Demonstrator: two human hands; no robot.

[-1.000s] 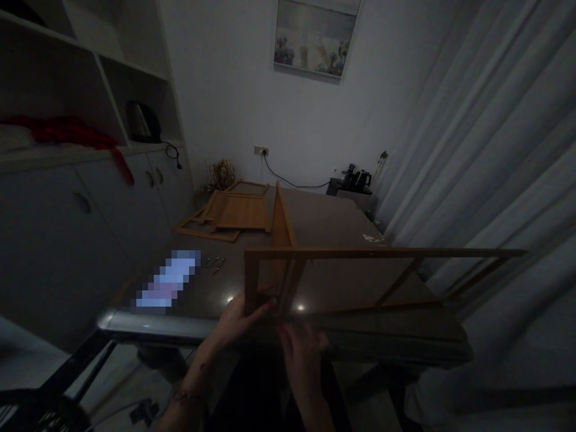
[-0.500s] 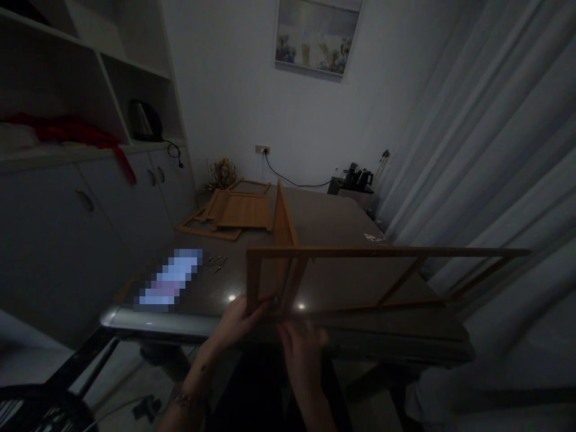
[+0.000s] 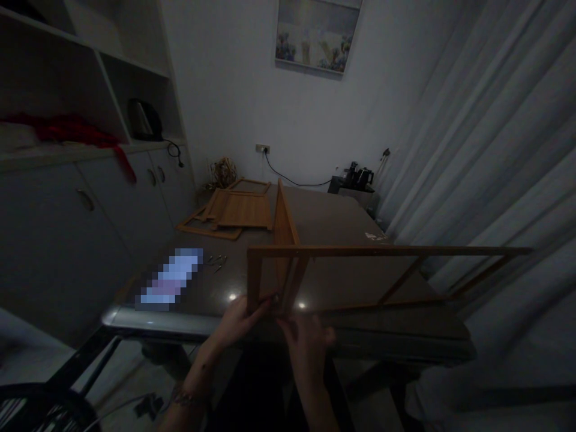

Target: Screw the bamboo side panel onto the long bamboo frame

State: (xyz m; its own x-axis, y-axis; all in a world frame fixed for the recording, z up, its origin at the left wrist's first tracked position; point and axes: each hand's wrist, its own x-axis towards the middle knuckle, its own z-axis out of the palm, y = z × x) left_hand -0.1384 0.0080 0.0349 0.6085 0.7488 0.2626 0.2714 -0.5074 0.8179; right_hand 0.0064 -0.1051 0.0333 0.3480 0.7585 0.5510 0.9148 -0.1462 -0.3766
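A long wooden frame (image 3: 387,251) stands on its side at the table's near edge, with crossbars at its left and right ends. A wooden panel (image 3: 284,225) stands upright against its left part and runs back from it. My left hand (image 3: 240,318) is closed around the frame's lower left corner, its thumb near the panel's foot. Just right of it, my right hand (image 3: 306,342) is closed at the frame's lower edge, fingertips pinched together. What it pinches, if anything, is too dark to make out. Several small screws (image 3: 218,262) lie on the table to the left.
Wooden panels (image 3: 245,210) and frames are stacked at the table's back left. A pixelated bright phone-like rectangle (image 3: 171,276) lies at the front left. A dried-twig bundle (image 3: 224,173) stands behind. A curtain (image 3: 486,150) hangs close on the right, near the frame's far end.
My right hand has shifted slightly up and to the right, its fingers turned a little. My left hand, the frame and the panel stay nearly where they were.
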